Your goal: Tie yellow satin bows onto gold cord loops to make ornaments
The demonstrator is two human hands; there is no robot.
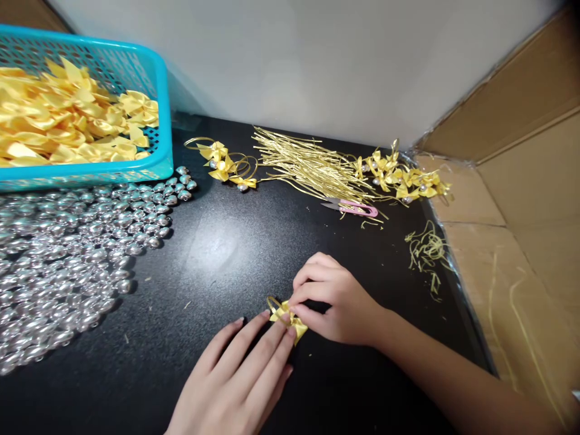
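A small yellow ribbon bow point(290, 319) with a gold cord loop lies on the black table point(226, 254) near the front. My right hand point(335, 299) pinches the bow from the right, fingers curled on it. My left hand point(240, 377) lies flat with fingers stretched out, its fingertips pressing on the bow's left side.
A turquoise basket point(154, 109) of yellow bows sits at the back left, with a spread of silver beads point(67, 254) in front of it. Gold cords point(308, 163), pink snips point(356, 208), finished bows point(403, 175) and another small cluster of bows point(226, 164) lie at the back. A cardboard box point(521, 211) stands right, cord scraps point(428, 251) beside it.
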